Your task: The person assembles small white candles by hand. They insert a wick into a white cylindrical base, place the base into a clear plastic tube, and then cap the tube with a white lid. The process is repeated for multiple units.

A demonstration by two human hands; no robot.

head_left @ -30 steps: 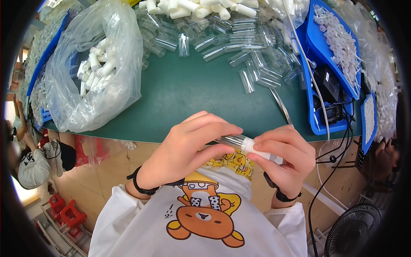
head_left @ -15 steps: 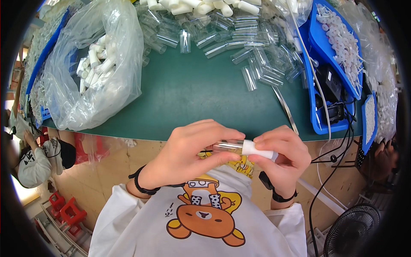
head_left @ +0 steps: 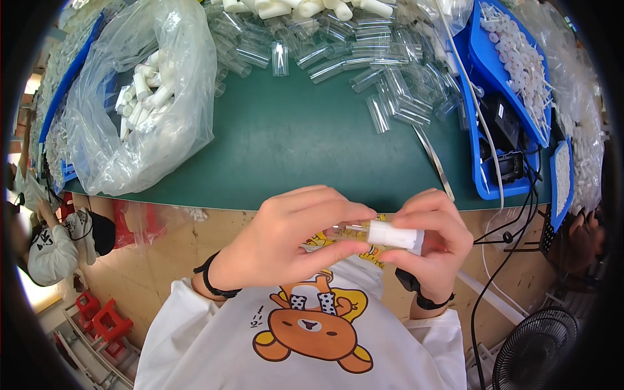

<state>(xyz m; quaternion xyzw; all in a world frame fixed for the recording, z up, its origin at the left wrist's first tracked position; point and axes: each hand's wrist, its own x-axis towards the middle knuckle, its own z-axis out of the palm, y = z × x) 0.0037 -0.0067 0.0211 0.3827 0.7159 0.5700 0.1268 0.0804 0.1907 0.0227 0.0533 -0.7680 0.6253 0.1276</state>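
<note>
In front of my chest, just off the table's near edge, both hands hold a small tube with a clear body and a white end piece. My left hand (head_left: 296,237) pinches the clear tube (head_left: 351,231) between thumb and fingers. The white cylindrical piece (head_left: 392,235) is gripped by my right hand (head_left: 434,240), fingertips above and thumb below. A translucent rim shows at its right end. The two parts lie in line, and my left fingertips cover much of the clear body. I cannot tell how deep one part sits inside the other.
Clear tubes (head_left: 370,62) are piled at the table's far side, with white pieces (head_left: 305,8) behind. A plastic bag (head_left: 188,123) at left holds white-and-clear tubes. Metal tweezers (head_left: 434,162) lie beside a blue tray (head_left: 480,172) with cables at right. A fan (head_left: 536,351) stands lower right.
The white piece has turned a little and lies more level, showing more of its side. My right fingers have shifted up and off it slightly; less of the clear tube shows.
</note>
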